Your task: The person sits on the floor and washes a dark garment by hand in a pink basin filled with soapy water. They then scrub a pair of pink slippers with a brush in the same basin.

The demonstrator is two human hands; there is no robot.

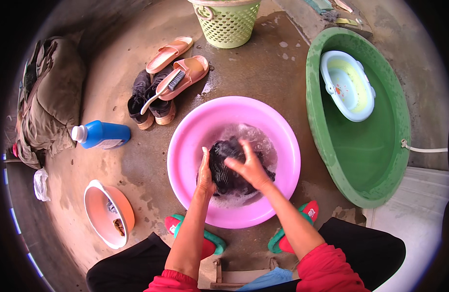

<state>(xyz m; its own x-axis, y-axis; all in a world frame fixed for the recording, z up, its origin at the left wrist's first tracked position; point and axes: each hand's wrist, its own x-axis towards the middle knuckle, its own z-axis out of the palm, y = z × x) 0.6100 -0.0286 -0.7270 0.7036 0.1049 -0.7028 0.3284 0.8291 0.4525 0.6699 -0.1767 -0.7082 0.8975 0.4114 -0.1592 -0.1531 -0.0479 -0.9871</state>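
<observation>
Soapy water fills the bottom of a pink plastic basin point(180, 157) on the floor between my feet. In it lies a bunched dark wet cloth point(224, 168), partly under the suds. My left hand point(207, 171) holds the left side of the cloth, thumb up, its fingers largely hidden behind the fabric. Over the cloth's right part is my right hand point(248, 166), slightly blurred, its thumb and fingers spread and nothing seen between them. Whether its fingertips touch the cloth I cannot tell.
A blue bottle point(107, 135), dark shoes point(138, 96), pink slippers point(189, 82) and a scrubbing brush point(166, 89) lie left. An orange basin point(127, 208) holds small items. Right, a green tub point(363, 160) carries a small light-blue basin point(346, 85). A green basket point(228, 27) stands ahead.
</observation>
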